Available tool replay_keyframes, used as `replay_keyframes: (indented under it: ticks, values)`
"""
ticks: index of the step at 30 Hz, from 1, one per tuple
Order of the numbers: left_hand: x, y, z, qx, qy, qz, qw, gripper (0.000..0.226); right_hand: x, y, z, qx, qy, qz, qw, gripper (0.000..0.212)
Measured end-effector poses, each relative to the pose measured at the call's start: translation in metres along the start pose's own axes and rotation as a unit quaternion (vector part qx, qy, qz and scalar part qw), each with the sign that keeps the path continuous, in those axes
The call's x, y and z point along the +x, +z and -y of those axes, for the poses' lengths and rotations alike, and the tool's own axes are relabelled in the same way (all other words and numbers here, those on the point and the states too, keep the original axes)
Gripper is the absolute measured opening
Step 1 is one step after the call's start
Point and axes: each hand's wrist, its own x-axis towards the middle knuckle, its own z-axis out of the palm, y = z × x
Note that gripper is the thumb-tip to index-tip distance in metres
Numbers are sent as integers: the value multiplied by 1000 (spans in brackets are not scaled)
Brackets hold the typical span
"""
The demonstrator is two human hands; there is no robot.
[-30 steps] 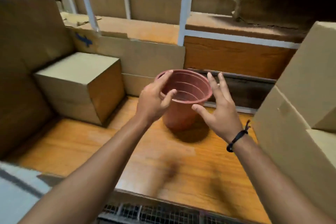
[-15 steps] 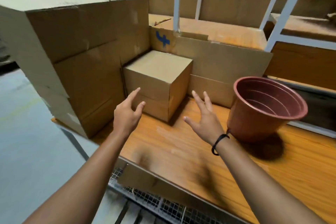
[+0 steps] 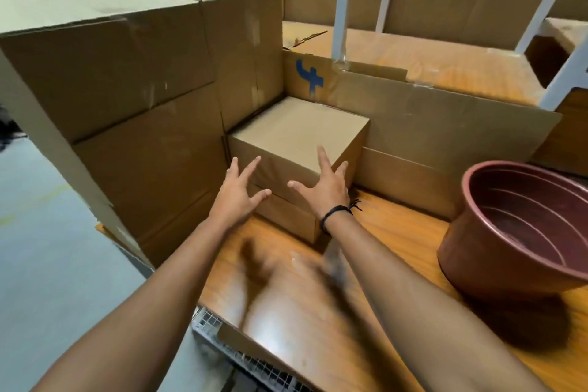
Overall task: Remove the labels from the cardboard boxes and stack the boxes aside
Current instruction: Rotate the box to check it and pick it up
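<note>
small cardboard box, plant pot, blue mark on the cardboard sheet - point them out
small cardboard box (image 3: 296, 127): head view, on its top face
plant pot (image 3: 471, 259): head view, on its outer wall below the rim
blue mark (image 3: 313, 79): head view, where its strokes cross

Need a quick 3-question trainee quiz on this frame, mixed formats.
1. True or false: the right hand is holding the brown pot.
2. Where does the brown pot stand relative to the small box? A: left of it. B: right of it. C: on top of it.
3. Fill in: the mark on the cardboard sheet behind the small box is ___ in colour.
Key: 1 false; 2 B; 3 blue.
</note>
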Motion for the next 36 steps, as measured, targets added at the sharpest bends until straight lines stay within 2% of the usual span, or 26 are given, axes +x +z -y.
replay_keyframes:
  ticks: [4, 9, 13, 16, 20, 23, 25, 28, 29, 32, 33, 36]
  values:
    - [22, -2, 9, 6, 0, 1, 1000, 82, 7, 11, -2, 29, 0, -54, 998, 70]
    - [40, -18, 13, -49, -16, 10, 999, 91, -1, -5, -31, 64, -24, -77, 995, 70]
    - [42, -31, 15, -111, 43, 65, 991, 95, -37, -33, -50, 59, -48, -79, 994, 69]
    - [28, -34, 18, -198, 108, 118, 967, 80, -72, -44, -60, 63, -56, -108, 991, 68]
    - [6, -16, 20, -174, 150, 41, 972, 51, -106, -44, -70, 52, -55, -139, 987, 67]
    - [0, -10, 24, -186, 175, 25, 967, 44, -117, -46, -69, 46, -45, -133, 989, 60]
    - [1, -11, 22, -192, 177, 17, 965, 36, -111, -53, -61, 45, -24, -125, 991, 51]
    - [1, -12, 16, -221, 156, 0, 963, 26, -80, -72, -50, 119, 47, -145, 981, 22]
    - [-1, -12, 15, -222, 153, -4, 963, 26, -69, -79, -48, 124, 59, -144, 980, 25]
    - [-9, -12, 16, -231, 153, -15, 961, 23, -45, -90, -41, 97, 67, -73, 990, 76]
    - [-12, -14, 17, -236, 155, -16, 959, 23, -41, -89, -39, 90, 68, -50, 992, 86]
    - [-13, -23, 20, -237, 163, 3, 958, 31, -44, -81, -41, 80, 65, -29, 994, 92]
